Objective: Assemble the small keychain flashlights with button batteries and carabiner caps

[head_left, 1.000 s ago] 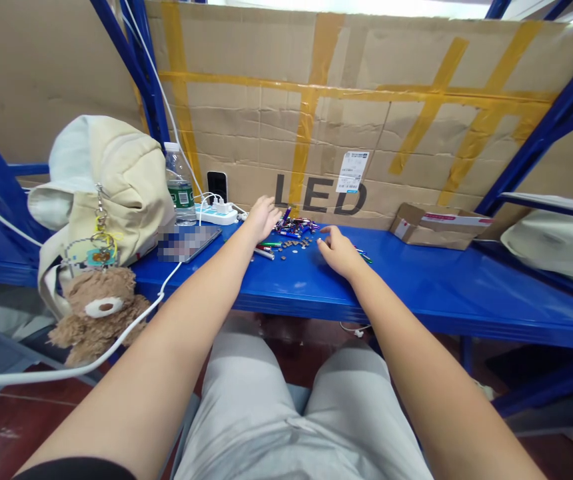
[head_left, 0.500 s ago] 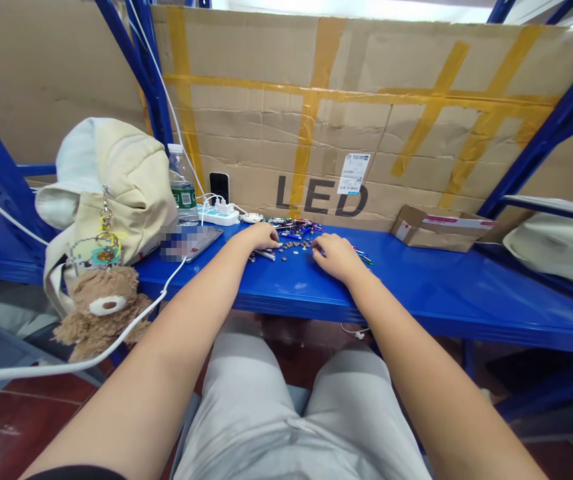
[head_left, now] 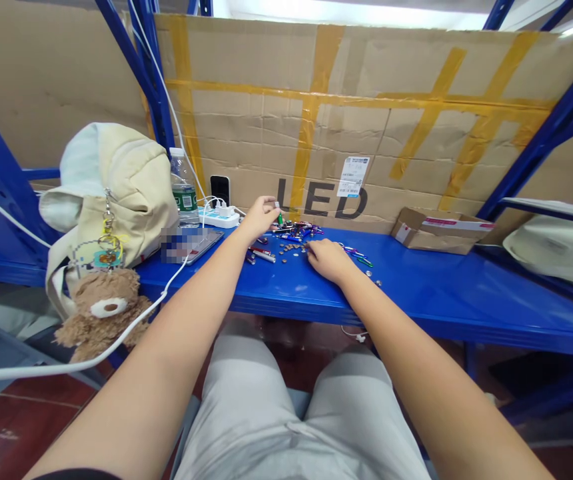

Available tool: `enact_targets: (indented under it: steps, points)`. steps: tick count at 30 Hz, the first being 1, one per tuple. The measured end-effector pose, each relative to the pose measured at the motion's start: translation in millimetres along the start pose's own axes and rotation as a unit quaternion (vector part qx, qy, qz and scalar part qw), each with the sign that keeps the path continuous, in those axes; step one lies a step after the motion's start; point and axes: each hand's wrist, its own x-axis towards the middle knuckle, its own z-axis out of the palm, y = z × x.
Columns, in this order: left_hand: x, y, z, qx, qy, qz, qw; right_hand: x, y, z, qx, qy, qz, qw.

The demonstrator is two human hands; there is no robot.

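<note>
My left hand (head_left: 260, 219) is raised just above the back of the blue shelf, thumb and fingers pinching a small green tube with a silver end (head_left: 280, 215), held roughly upright. Below it lies a pile of small metallic tubes (head_left: 299, 231) in blue, red, purple and silver. My right hand (head_left: 327, 259) rests on the shelf top, fingers curled together beside many small round coppery discs (head_left: 291, 247); whatever its fingertips hold is hidden. Several slim tubes (head_left: 264, 255) lie in front of my left hand. More blue and green tubes (head_left: 359, 256) lie right of my right hand.
A cardboard box (head_left: 439, 230) stands at the right. On the left are a cream bag (head_left: 126, 180) with a teddy bear charm (head_left: 109, 310), a water bottle (head_left: 185, 193), a tablet (head_left: 206, 245), and a power strip (head_left: 219, 217) with white cables. Taped cardboard (head_left: 246, 147) closes the back.
My left hand has risen from the shelf top, now holding the green tube upright. My right hand has shifted slightly left and down, its fingers curling in. Small discs now show near its wrist.
</note>
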Motion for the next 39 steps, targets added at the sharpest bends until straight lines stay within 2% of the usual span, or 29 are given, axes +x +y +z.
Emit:
enact_targets:
  steps: [3, 8, 13, 17, 20, 23, 25, 32, 39]
  points:
    - [-7.7, 4.2, 5.3, -0.041, -0.069, -0.023, 0.996, 1.8, 6.9, 4.3, 0.021, 0.008, 0.014, 1.000]
    - [-18.5, 6.9, 12.6, -0.015, -0.189, -0.013, 0.982, 4.2, 15.2, 10.1, 0.051, 0.009, 0.010, 0.999]
    - [-22.6, 9.2, 12.4, 0.015, -0.212, -0.004, 0.977, 0.3, 16.6, 6.0, 0.061, 0.017, 0.023, 0.998]
    - [-21.6, 10.1, 10.8, 0.036, -0.230, -0.009, 0.972, -6.1, 19.2, 1.6, 0.030, 0.030, 0.056, 0.998]
    - [-17.0, 9.8, 8.4, 0.038, -0.173, 0.014, 0.984, -8.4, 23.0, 1.4, 0.023, 0.019, 0.084, 0.996]
    - [-11.7, 9.7, 4.8, -0.015, -0.084, 0.029, 0.996, -7.8, 26.6, 3.3, 0.044, 0.009, 0.090, 0.995]
    - [-9.3, 9.8, 2.7, -0.043, -0.053, 0.030, 0.997, -7.5, 28.8, 4.2, 0.054, 0.011, 0.097, 0.994]
    - [-5.0, 6.9, 1.3, -0.051, -0.029, 0.036, 0.998, -16.7, 46.5, 1.3, 0.088, 0.049, 0.137, 0.985]
    - [-1.8, 5.5, 0.7, -0.043, -0.015, 0.036, 0.998, -20.6, 54.4, 3.4, 0.120, -0.004, 0.151, 0.981]
